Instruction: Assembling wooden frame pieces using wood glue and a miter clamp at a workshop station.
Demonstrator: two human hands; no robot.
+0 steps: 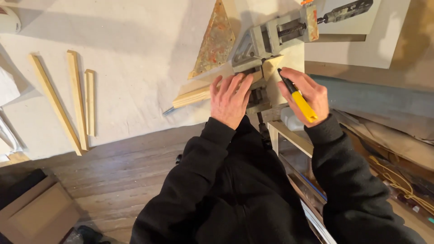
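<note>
Head view shows me two hands at a grey metal clamp (266,43) on a white cloth (126,81). I see the left hand (231,98) lying flat, fingers spread and straight, pressing down on a light wooden strip (192,96) that runs into the clamp. I see the right hand (307,92) curled around a yellow and black knife (297,97), its dark tip touching the wood just beside the clamp. Three more wooden sticks (77,97) lie well apart on the cloth. A rusty triangle plate (216,40) sits near the clamp.
</note>
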